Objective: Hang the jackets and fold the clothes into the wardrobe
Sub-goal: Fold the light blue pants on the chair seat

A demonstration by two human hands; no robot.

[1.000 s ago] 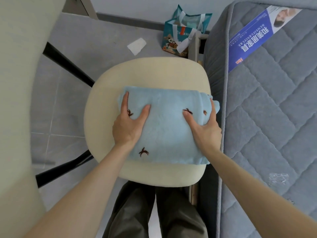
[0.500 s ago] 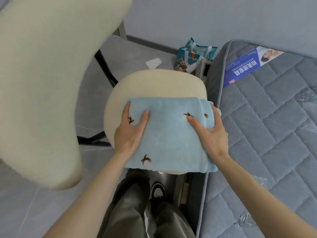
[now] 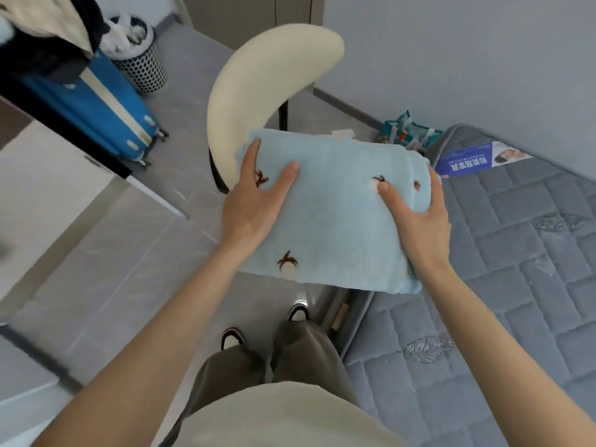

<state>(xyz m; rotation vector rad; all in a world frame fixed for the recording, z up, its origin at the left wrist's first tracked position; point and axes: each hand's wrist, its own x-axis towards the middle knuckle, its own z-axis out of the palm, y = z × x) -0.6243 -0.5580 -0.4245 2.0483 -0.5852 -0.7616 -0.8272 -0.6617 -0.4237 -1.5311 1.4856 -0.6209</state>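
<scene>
A folded light blue garment (image 3: 332, 214) with small brown embroidered marks is lifted in front of me, above the floor. My left hand (image 3: 254, 201) grips its left edge, thumb on top and fingers along the side. My right hand (image 3: 419, 217) grips its right edge, thumb on top and fingers wrapped round the thick folded side. The underside of the garment is hidden.
A cream chair (image 3: 258, 91) stands just behind the garment. A grey quilted mattress (image 3: 503, 253) lies to the right. At the left are a blue suitcase (image 3: 96, 104), a mesh bin (image 3: 142, 59), piled clothes (image 3: 42, 30) and a white furniture edge (image 3: 64, 182). A teal bag (image 3: 406, 133) sits by the wall.
Both hands have lifted the folded garment off the chair seat and carried it toward me. The view has swung up and left, bringing the suitcase and bin into sight.
</scene>
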